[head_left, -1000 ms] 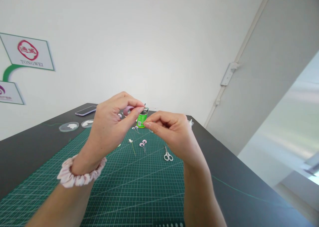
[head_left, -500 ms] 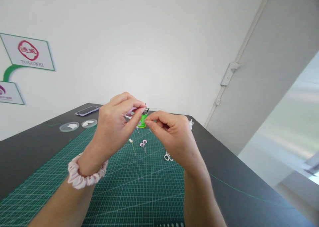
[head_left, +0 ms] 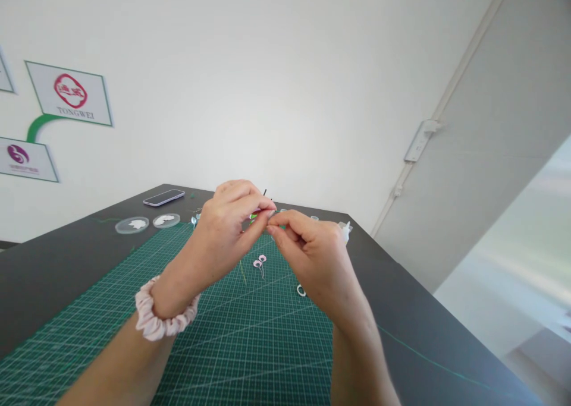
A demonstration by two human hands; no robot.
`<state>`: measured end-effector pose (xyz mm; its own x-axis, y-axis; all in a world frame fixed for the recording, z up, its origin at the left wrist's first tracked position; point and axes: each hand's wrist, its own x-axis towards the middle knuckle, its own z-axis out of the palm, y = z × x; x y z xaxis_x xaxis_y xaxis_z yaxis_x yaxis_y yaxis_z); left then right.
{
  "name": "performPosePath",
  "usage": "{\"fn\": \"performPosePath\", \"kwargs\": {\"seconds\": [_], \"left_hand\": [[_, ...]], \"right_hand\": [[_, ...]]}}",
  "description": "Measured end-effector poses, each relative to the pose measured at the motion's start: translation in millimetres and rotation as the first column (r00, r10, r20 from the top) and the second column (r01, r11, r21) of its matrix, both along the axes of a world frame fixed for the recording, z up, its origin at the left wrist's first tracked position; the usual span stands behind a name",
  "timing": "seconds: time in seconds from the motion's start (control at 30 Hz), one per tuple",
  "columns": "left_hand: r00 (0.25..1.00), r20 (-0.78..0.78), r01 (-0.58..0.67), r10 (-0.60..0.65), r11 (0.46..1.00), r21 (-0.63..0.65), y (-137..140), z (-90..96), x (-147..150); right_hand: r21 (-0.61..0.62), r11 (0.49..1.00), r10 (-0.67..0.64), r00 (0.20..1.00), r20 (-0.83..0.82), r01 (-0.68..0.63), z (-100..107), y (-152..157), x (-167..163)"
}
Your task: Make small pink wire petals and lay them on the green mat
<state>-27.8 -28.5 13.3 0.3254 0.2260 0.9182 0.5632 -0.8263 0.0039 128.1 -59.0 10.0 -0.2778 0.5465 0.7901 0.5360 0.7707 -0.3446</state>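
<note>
My left hand (head_left: 236, 219) is raised over the cutting mat, thumb and fingertips pinched together; a scrunchie (head_left: 165, 317) circles that wrist. Opposite it, my right hand (head_left: 307, 242) also pinches, its fingertips meeting the left ones. Whatever sits between the fingertips is too small and hidden to make out. Below the hands, two small pale pink petal pieces on thin wires (head_left: 259, 262) lie on the green cutting mat (head_left: 241, 346). Under my right hand shows a white scissor handle (head_left: 301, 290), the rest of it covered.
Two clear dishes (head_left: 119, 227) with white pieces lie at the left, before a phone (head_left: 164, 198). A white-tipped bottle (head_left: 347, 232) stands beyond my right hand. A green thread (head_left: 428, 353) trails along the dark table (head_left: 401, 311). The wall rises behind.
My hands have come together so that their fingertips meet, where a gap was before. The view has shifted slightly, and the green can is now mostly hidden behind the hands.
</note>
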Motion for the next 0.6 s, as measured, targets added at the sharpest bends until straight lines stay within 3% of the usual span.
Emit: {"fn": "performPosePath", "kwargs": {"seconds": [0.6], "left_hand": [[0.996, -0.069, 0.057, -0.06, 0.997, -0.046, -1.1, 5.2, 2.6]], "right_hand": [[-0.015, 0.998, -0.063, 0.993, 0.1, 0.065, 7.1, -6.8, 8.3]]}}
